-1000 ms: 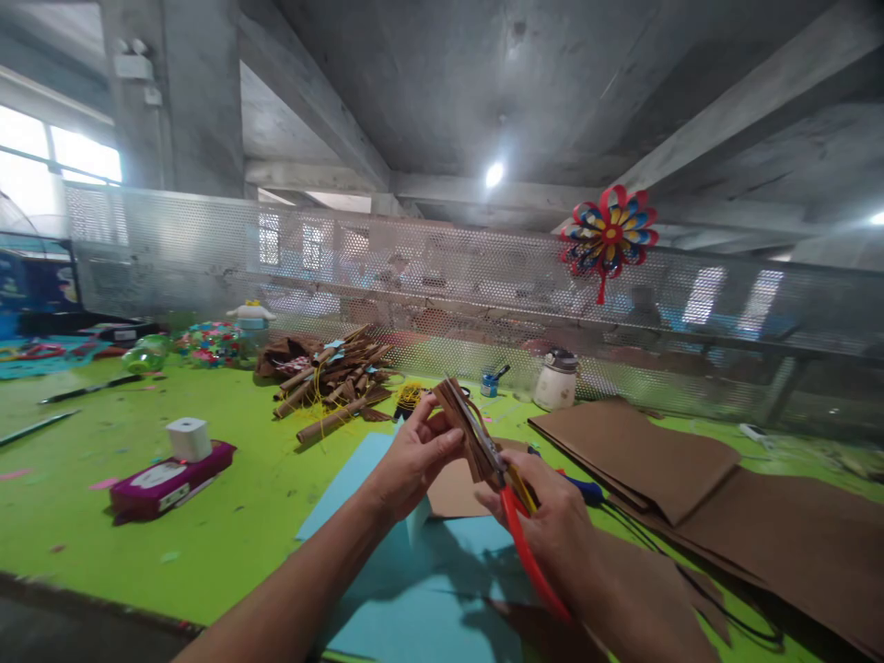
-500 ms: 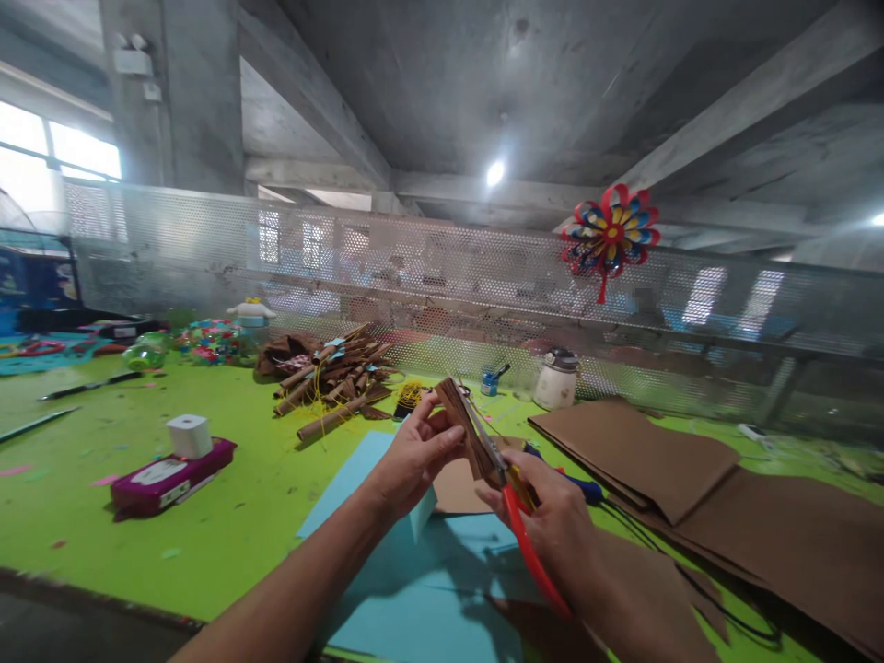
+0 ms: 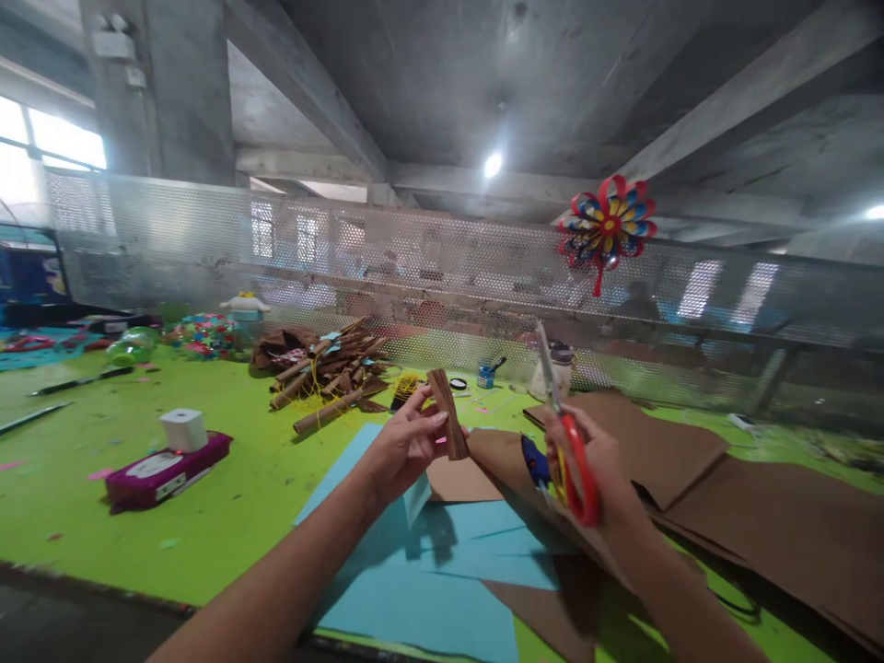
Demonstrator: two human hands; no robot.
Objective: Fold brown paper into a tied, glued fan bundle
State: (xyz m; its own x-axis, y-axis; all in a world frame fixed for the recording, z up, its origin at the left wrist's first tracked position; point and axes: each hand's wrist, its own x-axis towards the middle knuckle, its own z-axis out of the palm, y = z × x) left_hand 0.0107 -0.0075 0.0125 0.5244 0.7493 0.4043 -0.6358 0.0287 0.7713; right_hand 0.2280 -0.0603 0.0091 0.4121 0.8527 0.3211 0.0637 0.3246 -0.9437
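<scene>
My left hand (image 3: 407,444) pinches a small stack of folded brown paper (image 3: 447,416) upright above the table. My right hand (image 3: 587,451) is wrapped round the red and yellow handles of scissors (image 3: 580,474), whose blades point up and look closed. The scissors are apart from the stack. Below my hands lie light blue paper sheets (image 3: 414,589) and a piece of brown paper (image 3: 459,483). Another brown paper piece (image 3: 504,451) slants between my hands. A dark blue handle (image 3: 535,462), partly hidden, shows beside my right hand.
Rolled brown paper tubes with yellow string (image 3: 331,378) lie at the back. A purple packet (image 3: 169,470) bears a white box (image 3: 183,430). Large brown paper sheets (image 3: 780,525) cover the right. A blue jar (image 3: 486,375) and a white jar (image 3: 552,373) stand near the mesh screen (image 3: 428,267).
My right hand has drawn the scissors away from the brown paper stack, to the right, and their blades now point up. My left hand still holds the stack, turned more upright.
</scene>
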